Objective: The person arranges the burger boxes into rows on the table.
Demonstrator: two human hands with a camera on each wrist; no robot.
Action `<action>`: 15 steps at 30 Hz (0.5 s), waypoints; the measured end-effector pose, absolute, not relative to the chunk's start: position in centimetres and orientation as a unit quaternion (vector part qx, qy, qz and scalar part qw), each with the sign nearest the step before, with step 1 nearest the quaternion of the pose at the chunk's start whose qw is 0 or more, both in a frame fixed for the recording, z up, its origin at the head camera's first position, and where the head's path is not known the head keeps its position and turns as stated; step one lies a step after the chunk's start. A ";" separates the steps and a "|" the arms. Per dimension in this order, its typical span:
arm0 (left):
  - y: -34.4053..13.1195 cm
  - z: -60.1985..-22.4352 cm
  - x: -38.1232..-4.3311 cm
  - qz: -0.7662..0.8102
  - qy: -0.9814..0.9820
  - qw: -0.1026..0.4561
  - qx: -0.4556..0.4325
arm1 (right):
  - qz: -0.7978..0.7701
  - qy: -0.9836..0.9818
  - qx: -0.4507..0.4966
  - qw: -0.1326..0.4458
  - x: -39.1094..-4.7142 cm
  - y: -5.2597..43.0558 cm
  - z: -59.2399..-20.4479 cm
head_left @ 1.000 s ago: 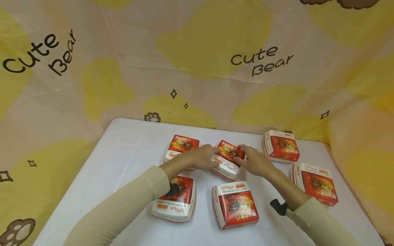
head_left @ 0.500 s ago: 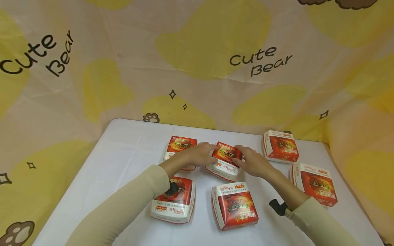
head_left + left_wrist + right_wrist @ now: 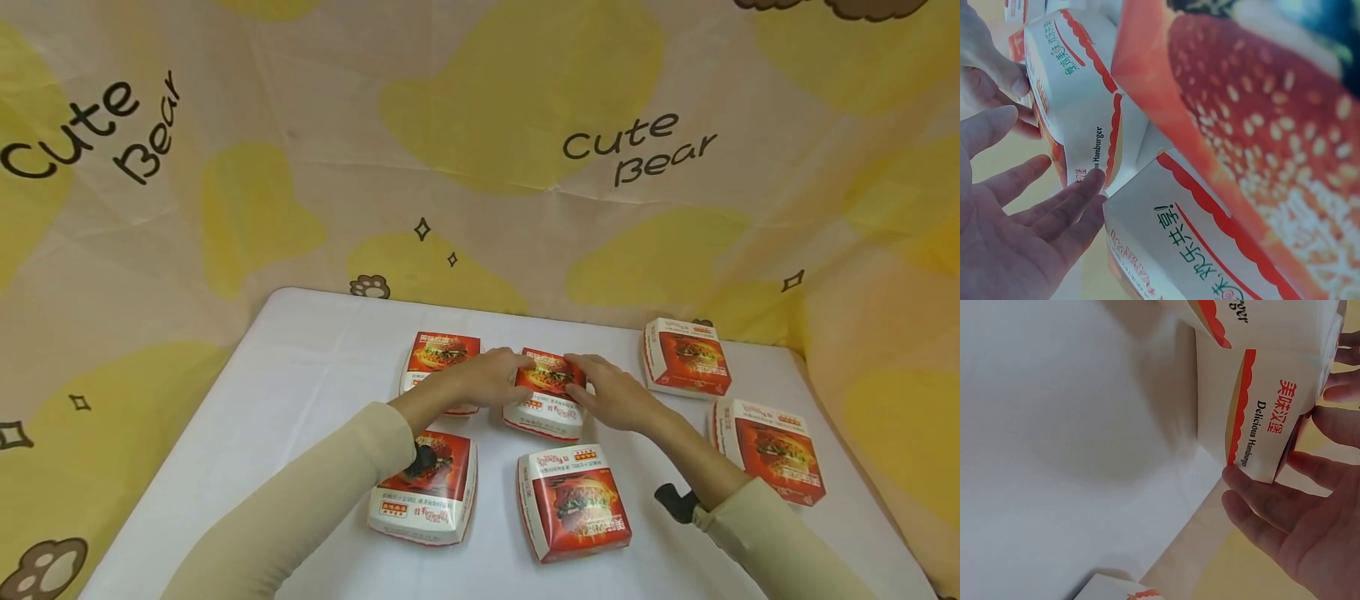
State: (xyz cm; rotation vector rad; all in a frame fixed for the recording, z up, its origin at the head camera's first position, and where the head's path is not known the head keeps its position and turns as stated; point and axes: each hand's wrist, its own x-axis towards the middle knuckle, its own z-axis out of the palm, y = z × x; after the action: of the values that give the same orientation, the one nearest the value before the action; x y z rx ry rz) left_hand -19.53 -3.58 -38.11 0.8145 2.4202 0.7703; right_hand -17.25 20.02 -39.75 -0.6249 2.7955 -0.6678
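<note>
A red and white hamburger box point(image 3: 546, 417) lies on the white table between my two hands. My left hand point(image 3: 495, 377) is at its left side, the fingertips against the side in the left wrist view. Those fingers point(image 3: 1066, 212) look nearly straight. From the right, my right hand point(image 3: 617, 396) touches the same box, its thumb over the printed top. In the right wrist view its extended fingers point(image 3: 1272, 500) rest along the box's side, near the words "Delicious Hamburger". Partly hidden behind my left forearm is another hamburger box point(image 3: 442, 352), just left of the first.
More hamburger boxes stand around: one front left point(image 3: 423, 517) under my left wrist, one front middle point(image 3: 577, 504), one back right point(image 3: 686, 358) and one far right point(image 3: 780, 450). A yellow patterned cloth point(image 3: 480, 167) hangs behind the white table point(image 3: 322, 350). Black wrist cameras point(image 3: 677, 504) jut from both wrists.
The box between my hands has turned straighter and shifted slightly left and toward me. My right hand moved a little left with it. The other boxes look nearly unmoved.
</note>
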 end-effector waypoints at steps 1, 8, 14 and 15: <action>-3.6 -38.1 -19.5 0.280 0.883 0.236 0.294 | -0.226 0.946 -0.212 0.100 -17.3 20.1 -39.8; -3.4 -38.2 -19.4 0.279 0.882 0.238 0.296 | -0.228 0.946 -0.214 0.088 -17.5 20.2 -40.1; -3.4 -38.0 -19.3 0.269 0.884 0.237 0.299 | -0.231 0.946 -0.210 0.087 -17.5 20.2 -40.2; -3.4 -38.0 -19.4 0.267 0.885 0.235 0.299 | -0.231 0.946 -0.210 0.086 -17.5 20.2 -40.2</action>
State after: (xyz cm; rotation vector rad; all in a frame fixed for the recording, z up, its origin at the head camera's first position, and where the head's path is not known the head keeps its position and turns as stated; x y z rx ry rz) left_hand -19.35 -3.38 -38.02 0.8198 2.4289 0.7332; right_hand -17.46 20.23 -40.19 -0.6272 2.8202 -0.6873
